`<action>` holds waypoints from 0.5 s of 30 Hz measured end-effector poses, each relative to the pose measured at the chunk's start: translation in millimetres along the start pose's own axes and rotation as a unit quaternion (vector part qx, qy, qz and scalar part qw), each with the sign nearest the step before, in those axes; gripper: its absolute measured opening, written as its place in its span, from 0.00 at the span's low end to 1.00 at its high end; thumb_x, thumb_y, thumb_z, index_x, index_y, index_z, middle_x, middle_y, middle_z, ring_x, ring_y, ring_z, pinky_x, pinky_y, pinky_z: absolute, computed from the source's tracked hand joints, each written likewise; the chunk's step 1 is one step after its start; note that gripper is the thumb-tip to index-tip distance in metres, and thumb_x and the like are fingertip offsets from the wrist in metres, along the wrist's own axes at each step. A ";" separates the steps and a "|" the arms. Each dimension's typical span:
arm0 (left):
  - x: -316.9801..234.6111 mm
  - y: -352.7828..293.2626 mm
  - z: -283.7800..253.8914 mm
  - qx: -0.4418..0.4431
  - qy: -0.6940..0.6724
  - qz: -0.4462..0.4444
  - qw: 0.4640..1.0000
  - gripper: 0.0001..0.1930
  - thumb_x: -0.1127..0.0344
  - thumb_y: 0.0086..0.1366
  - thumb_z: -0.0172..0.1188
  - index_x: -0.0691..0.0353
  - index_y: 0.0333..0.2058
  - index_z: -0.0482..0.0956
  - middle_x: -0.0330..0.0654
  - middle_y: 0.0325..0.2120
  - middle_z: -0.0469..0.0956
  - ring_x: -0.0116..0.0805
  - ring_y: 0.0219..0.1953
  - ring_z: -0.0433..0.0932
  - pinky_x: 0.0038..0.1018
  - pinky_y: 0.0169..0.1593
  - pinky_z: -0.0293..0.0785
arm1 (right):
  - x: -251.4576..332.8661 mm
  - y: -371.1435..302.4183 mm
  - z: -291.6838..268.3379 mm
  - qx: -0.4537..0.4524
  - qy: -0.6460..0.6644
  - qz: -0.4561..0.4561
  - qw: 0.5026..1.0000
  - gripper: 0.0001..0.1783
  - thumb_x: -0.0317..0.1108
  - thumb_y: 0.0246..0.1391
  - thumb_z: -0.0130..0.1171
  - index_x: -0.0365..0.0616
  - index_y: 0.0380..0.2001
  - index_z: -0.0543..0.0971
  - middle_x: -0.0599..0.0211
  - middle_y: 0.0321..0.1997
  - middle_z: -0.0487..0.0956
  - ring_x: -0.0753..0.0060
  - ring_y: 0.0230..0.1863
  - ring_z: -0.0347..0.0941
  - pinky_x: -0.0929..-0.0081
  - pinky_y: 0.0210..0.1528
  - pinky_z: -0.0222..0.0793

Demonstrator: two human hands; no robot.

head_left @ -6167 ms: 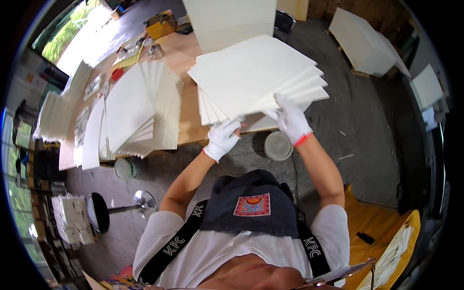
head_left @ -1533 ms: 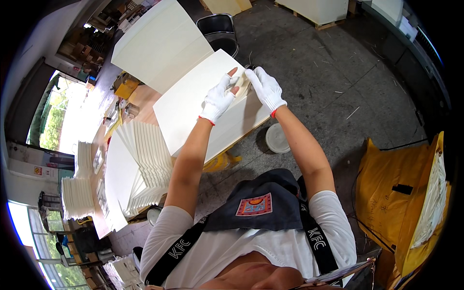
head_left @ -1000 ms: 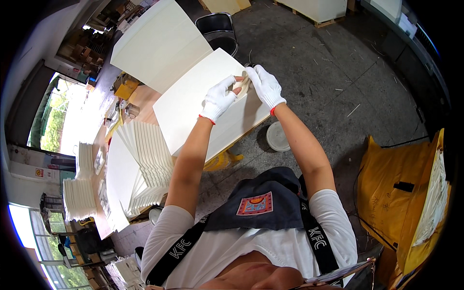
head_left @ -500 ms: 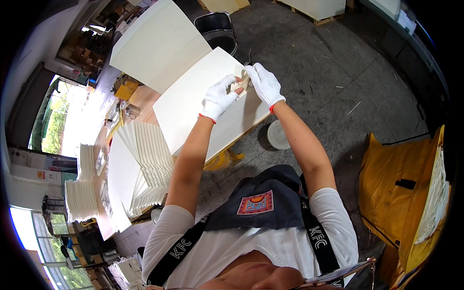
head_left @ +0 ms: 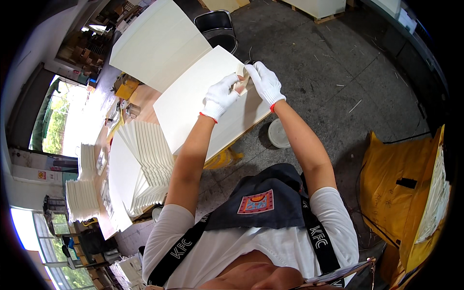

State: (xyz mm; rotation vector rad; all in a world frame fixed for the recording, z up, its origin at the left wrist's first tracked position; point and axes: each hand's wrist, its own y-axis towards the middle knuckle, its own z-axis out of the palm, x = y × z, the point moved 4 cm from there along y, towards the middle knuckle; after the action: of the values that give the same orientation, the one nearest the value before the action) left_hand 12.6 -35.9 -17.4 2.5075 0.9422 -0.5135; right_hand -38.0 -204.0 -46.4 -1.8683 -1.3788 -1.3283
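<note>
A large white sheet or board (head_left: 191, 104) lies across the work table in front of me. At its far right edge, my left hand (head_left: 221, 98) and my right hand (head_left: 265, 84) work close together. Both wear white knitted gloves with red cuffs; the left thumb and a left fingertip are bare. Between them is a small cream-coloured strip (head_left: 245, 83), pinched by the left thumb and finger. The right fingers are bent over its other side, and their tips are partly hidden. Whether the strip is joined to the sheet cannot be made out.
Another large cream board (head_left: 159, 46) stands tilted behind the sheet. Fanned stacks of white folded sheets (head_left: 150, 164) lie at the left, near a metal cup (head_left: 132, 110). A black chair (head_left: 217, 29) is beyond, a white-lidded bucket (head_left: 278, 134) below, and a yellow-wrapped bundle (head_left: 398, 193) at right.
Both hands stay at the same edge of the sheet. The left fingers have shifted very slightly, and more of the cream strip shows between the hands.
</note>
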 end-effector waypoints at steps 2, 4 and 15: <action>-4.6 -0.9 -0.7 0.005 0.014 -0.010 1.000 0.19 0.62 0.65 0.60 0.48 0.55 0.78 0.47 0.41 0.83 0.42 0.38 0.84 0.33 0.45 0.80 | 0.5 -0.7 -0.1 -0.001 0.012 -0.005 1.000 0.27 0.60 0.67 0.40 0.48 0.42 0.76 0.49 0.41 0.81 0.42 0.45 0.78 0.51 0.48 0.70; -6.6 -0.5 0.2 0.012 -0.001 -0.037 0.999 0.20 0.62 0.61 0.63 0.49 0.53 0.79 0.45 0.48 0.81 0.47 0.46 0.83 0.33 0.50 0.79 | -2.1 -0.3 -0.3 0.014 0.067 0.009 0.998 0.28 0.61 0.67 0.41 0.47 0.42 0.76 0.50 0.40 0.81 0.43 0.45 0.78 0.52 0.48 0.70; -13.3 0.1 -1.0 -0.038 0.074 0.048 0.995 0.23 0.62 0.64 0.57 0.44 0.59 0.75 0.50 0.46 0.82 0.51 0.44 0.82 0.39 0.50 0.79 | -15.6 1.5 -19.4 0.004 -0.256 -0.202 0.945 0.27 0.62 0.62 0.51 0.47 0.33 0.79 0.54 0.31 0.82 0.48 0.36 0.80 0.53 0.40 0.73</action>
State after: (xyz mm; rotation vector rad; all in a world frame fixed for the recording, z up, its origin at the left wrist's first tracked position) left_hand 3.5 -42.5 -10.2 2.5339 0.8725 -0.2605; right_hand -45.4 -227.2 -51.6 -2.0906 -2.1198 -1.0311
